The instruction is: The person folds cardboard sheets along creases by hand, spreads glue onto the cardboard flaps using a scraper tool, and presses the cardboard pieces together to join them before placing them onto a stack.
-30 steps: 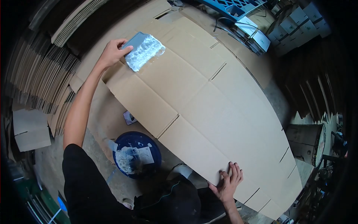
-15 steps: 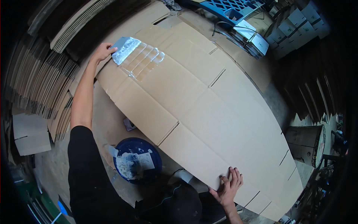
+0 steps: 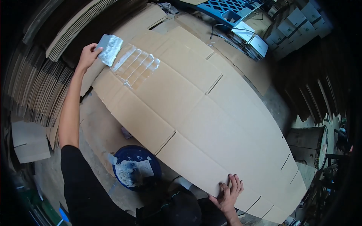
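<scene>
My left hand (image 3: 89,56) is closed around one edge of a flat grey scraper (image 3: 110,49), its face smeared with wet white paste. The scraper is at the far left end of a large slotted cardboard sheet (image 3: 196,116), above its surface or at its edge; I cannot tell if they touch. Beside it, a paste patch (image 3: 137,66) of white lines with brown bands between marks the cardboard. My right hand (image 3: 228,194) rests on the sheet's near right edge, fingers spread on top and thumb toward the rim.
Below the sheet stands a blue bucket (image 3: 156,165) holding white paste. Stacks of folded cardboard (image 3: 34,83) line the left, with more stacked cardboard (image 3: 313,98) at right. A blue plastic pallet (image 3: 241,9) and white boxes (image 3: 298,22) are at the back.
My left hand has drawn the scraper up and left, off the paste patch, uncovering more of its lines. My right hand stays on the sheet; the view has shifted slightly.
</scene>
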The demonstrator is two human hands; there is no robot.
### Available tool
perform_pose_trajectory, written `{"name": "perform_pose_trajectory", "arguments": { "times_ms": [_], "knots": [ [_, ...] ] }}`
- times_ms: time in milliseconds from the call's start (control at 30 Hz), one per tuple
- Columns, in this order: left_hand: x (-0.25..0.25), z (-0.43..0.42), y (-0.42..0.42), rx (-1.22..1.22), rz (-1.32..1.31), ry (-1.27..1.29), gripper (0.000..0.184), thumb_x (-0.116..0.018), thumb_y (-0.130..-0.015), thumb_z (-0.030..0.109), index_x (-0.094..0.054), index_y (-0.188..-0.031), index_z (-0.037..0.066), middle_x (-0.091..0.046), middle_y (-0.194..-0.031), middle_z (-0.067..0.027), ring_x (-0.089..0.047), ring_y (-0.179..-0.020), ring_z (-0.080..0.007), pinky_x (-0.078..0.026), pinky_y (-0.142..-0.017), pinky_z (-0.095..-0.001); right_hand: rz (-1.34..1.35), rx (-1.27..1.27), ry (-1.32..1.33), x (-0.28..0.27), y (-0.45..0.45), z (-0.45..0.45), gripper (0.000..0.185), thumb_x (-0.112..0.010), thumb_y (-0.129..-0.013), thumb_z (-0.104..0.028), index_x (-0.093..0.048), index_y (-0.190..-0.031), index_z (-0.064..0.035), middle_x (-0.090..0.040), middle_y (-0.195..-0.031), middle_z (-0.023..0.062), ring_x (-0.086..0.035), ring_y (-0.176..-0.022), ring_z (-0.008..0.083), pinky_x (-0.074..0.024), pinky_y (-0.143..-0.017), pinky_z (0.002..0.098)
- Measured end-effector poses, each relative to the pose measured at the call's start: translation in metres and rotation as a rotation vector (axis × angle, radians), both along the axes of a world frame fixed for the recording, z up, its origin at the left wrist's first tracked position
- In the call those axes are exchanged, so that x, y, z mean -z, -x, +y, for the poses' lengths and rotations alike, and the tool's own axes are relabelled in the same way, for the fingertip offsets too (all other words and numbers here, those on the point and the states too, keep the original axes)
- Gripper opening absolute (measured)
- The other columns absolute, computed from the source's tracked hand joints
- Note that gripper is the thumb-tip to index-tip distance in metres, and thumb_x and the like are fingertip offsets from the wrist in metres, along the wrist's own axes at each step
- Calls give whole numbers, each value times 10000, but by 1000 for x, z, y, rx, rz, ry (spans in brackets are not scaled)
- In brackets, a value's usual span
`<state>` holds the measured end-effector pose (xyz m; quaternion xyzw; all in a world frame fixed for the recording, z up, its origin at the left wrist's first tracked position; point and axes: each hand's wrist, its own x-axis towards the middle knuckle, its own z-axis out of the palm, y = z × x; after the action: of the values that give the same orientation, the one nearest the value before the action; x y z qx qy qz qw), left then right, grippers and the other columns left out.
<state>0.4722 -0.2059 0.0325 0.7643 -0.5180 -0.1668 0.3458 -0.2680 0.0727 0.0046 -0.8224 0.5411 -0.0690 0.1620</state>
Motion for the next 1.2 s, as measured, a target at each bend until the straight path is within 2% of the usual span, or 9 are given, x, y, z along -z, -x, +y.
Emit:
{"name": "perform_pose_trajectory", "arguments": {
  "times_ms": [233, 400, 500, 633, 733, 800, 867, 1000, 1200],
  "knots": [
    [-26, 31, 136, 191, 176, 6, 220, -711, -968, 220, -701, -1008, 4, -600, -784, 62, -498, -692, -12, -399, -607, -191, -7, -3, 2, 0, 1, 0, 634, -732, -784, -622, -618, -1153, -120, -429, -1485, 230, -351, -1417, 424, -158, -1143, 625],
    [-16, 26, 151, 273, 306, -25, 228, -733, -949, 222, -702, -1018, 7, -615, -831, 70, -510, -727, -5, -404, -637, -183, -8, -6, -7, -4, -1, 0, 629, -757, -765, -595, -617, -1151, -119, -426, -1490, 231, -349, -1421, 421, -153, -1145, 621],
    [7, 16, 127, 240, 222, -33, 213, -739, -941, 211, -703, -1007, 12, -605, -810, 68, -501, -717, -4, -395, -625, -190, -2, 1, -11, -1, 0, 0, 631, -758, -763, -597, -619, -1152, -121, -427, -1489, 232, -348, -1423, 419, -151, -1145, 621],
    [7, 4, 83, 124, 33, -14, 199, -739, -935, 211, -696, -972, 21, -585, -767, 61, -480, -689, -20, -377, -603, -211, 30, -28, 6, 2, 4, 1, 690, -729, -763, -648, -599, -1147, -90, -431, -1476, 260, -351, -1405, 454, -194, -1124, 638],
    [11, -6, 40, 66, 38, -13, 212, -746, -909, 187, -691, -941, -16, -597, -754, 35, -497, -692, -41, -411, -629, -240, 45, -31, -16, 2, 3, 1, 689, -726, -769, -654, -601, -1145, -90, -427, -1480, 257, -349, -1403, 460, -196, -1121, 643],
    [16, -13, 12, 64, 23, -25, 209, -736, -920, 193, -692, -946, -10, -607, -759, 23, -509, -708, -54, -426, -648, -252, 39, -28, 1, 5, 5, 2, 694, -716, -775, -667, -603, -1144, -90, -421, -1485, 254, -341, -1405, 467, -190, -1123, 646],
    [25, -21, -9, 88, -53, -136, 220, -718, -945, 252, -697, -986, 37, -569, -762, 50, -478, -696, -54, -384, -621, -239, 43, -28, -15, 3, 5, 2, 695, -711, -777, -672, -603, -1142, -91, -419, -1485, 252, -338, -1407, 468, -185, -1124, 647],
    [42, -31, -24, 39, 8, -148, 212, -735, -925, 215, -692, -943, 9, -606, -795, 25, -517, -731, -76, -428, -669, -262, 36, -22, -30, 4, 6, 3, 690, -702, -783, -680, -602, -1134, -94, -419, -1482, 251, -333, -1409, 469, -174, -1125, 649],
    [49, -27, -51, -48, 218, -232, 224, -735, -937, 225, -723, -1059, 38, -630, -863, 36, -517, -757, -66, -422, -667, -251, 46, -28, -25, 5, 7, 3, 674, -687, -790, -682, -607, -1112, -96, -423, -1478, 253, -336, -1412, 456, -175, -1120, 651]
  ]
}}
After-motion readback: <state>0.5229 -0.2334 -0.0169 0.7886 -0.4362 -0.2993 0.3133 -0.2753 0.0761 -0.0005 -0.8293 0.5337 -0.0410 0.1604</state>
